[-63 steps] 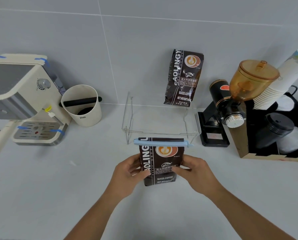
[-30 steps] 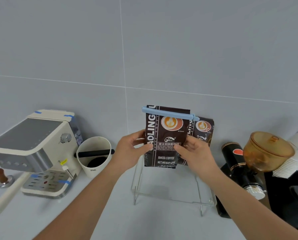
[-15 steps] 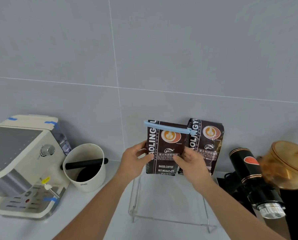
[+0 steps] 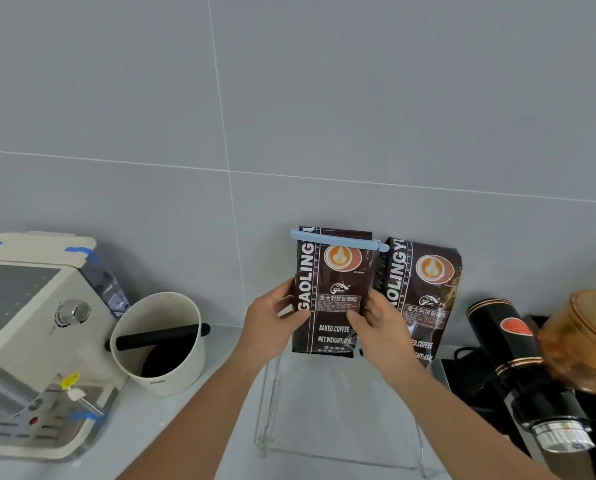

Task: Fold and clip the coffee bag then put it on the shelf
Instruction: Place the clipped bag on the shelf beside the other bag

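A dark brown coffee bag (image 4: 327, 289) stands upright at the back left of the clear acrylic shelf (image 4: 338, 407), against the grey wall. A light blue clip (image 4: 338, 240) runs across its folded top. My left hand (image 4: 272, 323) grips the bag's left side and my right hand (image 4: 376, 327) grips its lower right. Whether the bag's base rests on the shelf top I cannot tell. A second, unclipped coffee bag (image 4: 424, 292) leans on the wall just to the right, touching or nearly touching the first.
A cream espresso machine (image 4: 29, 327) stands at the left, with a white knock box (image 4: 161, 344) beside it. At the right are a black coffee grinder (image 4: 518, 362) and its amber hopper (image 4: 587, 341).
Both hands lifted the clipped bag from the counter up to the shelf top and set it back beside the second bag. In the last half second it barely moved.
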